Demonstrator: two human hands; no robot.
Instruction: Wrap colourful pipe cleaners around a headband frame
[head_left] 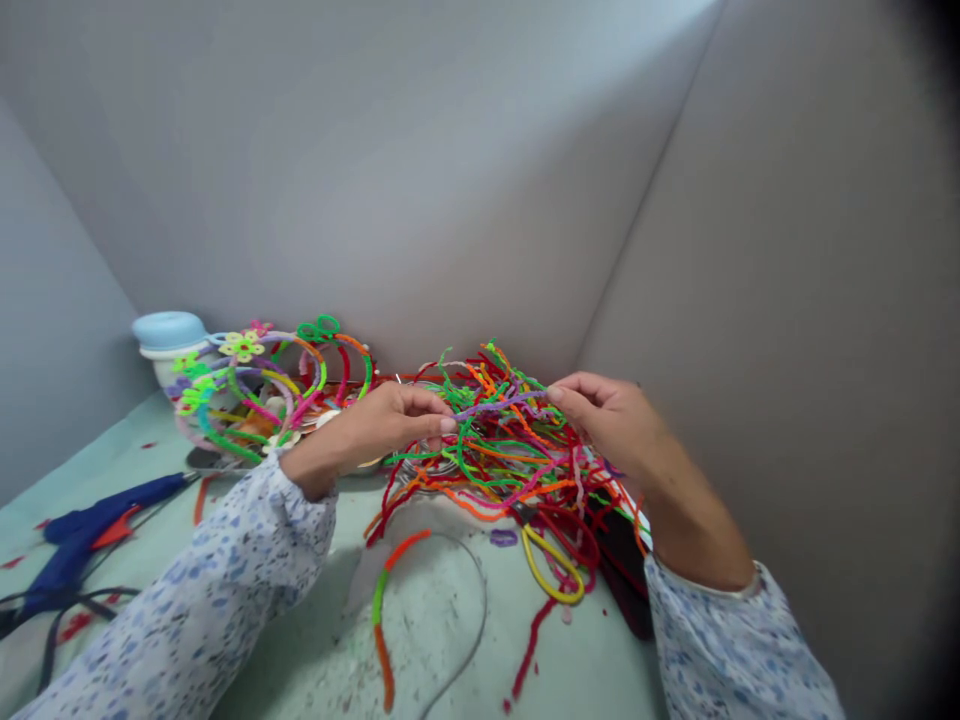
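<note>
Pipe cleaners (510, 450) lie in a tangled heap, mainly red, green and orange, on a pale green tabletop (442, 640), in the corner where grey board walls (375, 200) meet. One purple pipe cleaner (499, 403) spans the top of the heap. The left hand (375, 425) and right hand (611, 420) are apart, each pinching one end of it. A yellow loop (551, 565) lies at the heap's near edge. Pipe-cleaner headbands (262, 385) with flower shapes are piled left of the heap, just beside a pale blue lidded container (169, 335). A blue hot glue gun (90, 530) lies farther left on the tabletop.
</note>
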